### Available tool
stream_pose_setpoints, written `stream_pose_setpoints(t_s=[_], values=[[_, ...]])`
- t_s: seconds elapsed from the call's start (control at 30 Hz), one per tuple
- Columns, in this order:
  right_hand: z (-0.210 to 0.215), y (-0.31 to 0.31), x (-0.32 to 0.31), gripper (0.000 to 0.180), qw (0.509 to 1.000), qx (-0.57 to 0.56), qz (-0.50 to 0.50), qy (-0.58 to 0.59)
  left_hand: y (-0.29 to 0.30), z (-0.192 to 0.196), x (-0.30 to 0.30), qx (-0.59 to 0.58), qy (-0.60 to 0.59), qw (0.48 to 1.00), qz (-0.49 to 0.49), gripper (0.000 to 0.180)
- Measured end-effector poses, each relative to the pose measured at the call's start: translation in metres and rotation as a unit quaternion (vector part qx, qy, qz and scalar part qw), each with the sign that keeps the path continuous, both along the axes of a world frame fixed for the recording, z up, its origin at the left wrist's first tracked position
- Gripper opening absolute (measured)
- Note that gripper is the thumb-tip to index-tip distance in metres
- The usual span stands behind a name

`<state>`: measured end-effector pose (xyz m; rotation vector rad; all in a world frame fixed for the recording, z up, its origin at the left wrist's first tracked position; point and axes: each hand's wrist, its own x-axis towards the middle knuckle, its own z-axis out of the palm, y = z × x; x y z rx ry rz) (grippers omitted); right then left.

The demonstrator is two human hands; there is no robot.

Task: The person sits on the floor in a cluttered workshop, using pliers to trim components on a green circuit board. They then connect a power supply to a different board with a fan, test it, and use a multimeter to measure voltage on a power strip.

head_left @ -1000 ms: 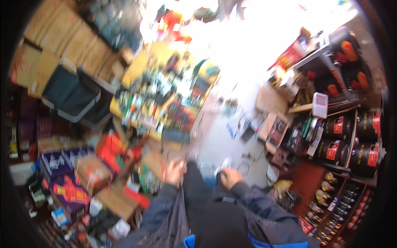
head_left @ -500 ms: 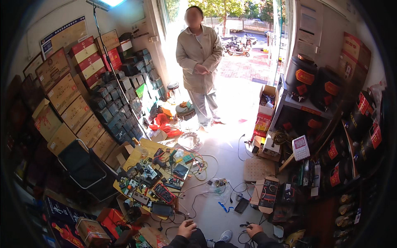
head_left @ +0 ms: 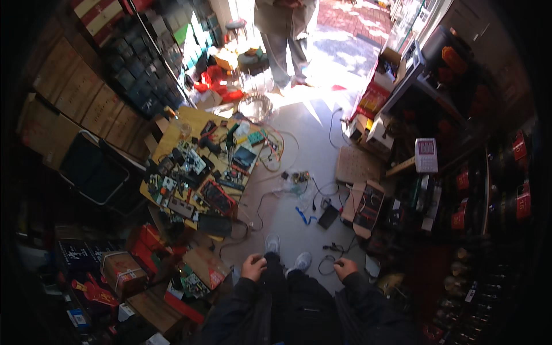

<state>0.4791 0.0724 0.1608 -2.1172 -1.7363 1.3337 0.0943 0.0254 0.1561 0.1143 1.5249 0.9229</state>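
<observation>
My left hand [head_left: 253, 267] is in front of my left thigh, beside the work table's near corner. Its fingers are curled inward, and whatever they may hold is hidden. My right hand [head_left: 345, 268] hangs to the right of my legs with bent fingers closed toward the thumb. A dark patch shows at its fingertips, too small to name. Next to it a black cable [head_left: 326, 266] loops on the floor; I cannot tell whether the fingers touch it. The yellow work table [head_left: 171, 137] at left carries a red multimeter [head_left: 218, 197], circuit boards and tools.
A person [head_left: 286, 34] stands near the bright doorway. On the floor lie a dark flat device [head_left: 328, 217], a blue strap [head_left: 304, 216] and cables. An open carton [head_left: 363, 210] and a beige cushioned stool [head_left: 357, 164] are at right, a folding chair [head_left: 95, 167] at left.
My view has tilted down, so the doorway rises out of sight and my legs and both shoes show. Both hands appear higher in the picture, with fingers still bent.
</observation>
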Motion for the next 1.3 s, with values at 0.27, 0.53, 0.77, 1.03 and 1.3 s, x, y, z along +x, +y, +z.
stream_pose_setpoints(t_s=[0.27,0.53,0.77,1.03,1.3], values=[[-0.033,0.006,-0.057,0.020,0.997,-0.053,-0.049,0.003,-0.036,-0.142,-0.028,-0.146,0.011,0.987,-0.064,0.035],[-0.146,-0.026,-0.136,0.016,0.983,-0.143,-0.076,0.090,-0.067,-0.314,-0.066,-0.246,0.114,0.947,-0.174,0.037],[-0.221,-0.062,-0.147,0.016,0.960,-0.245,-0.105,0.090,-0.019,-0.477,-0.099,-0.167,0.352,0.867,-0.311,0.051],[-0.324,-0.044,-0.101,0.018,0.958,-0.240,-0.141,0.064,0.064,-0.628,-0.138,-0.147,0.444,0.821,-0.326,0.093],[-0.395,-0.018,-0.077,0.020,0.984,-0.105,-0.137,0.050,0.074,-0.707,-0.156,-0.085,0.408,0.857,-0.304,0.048]])
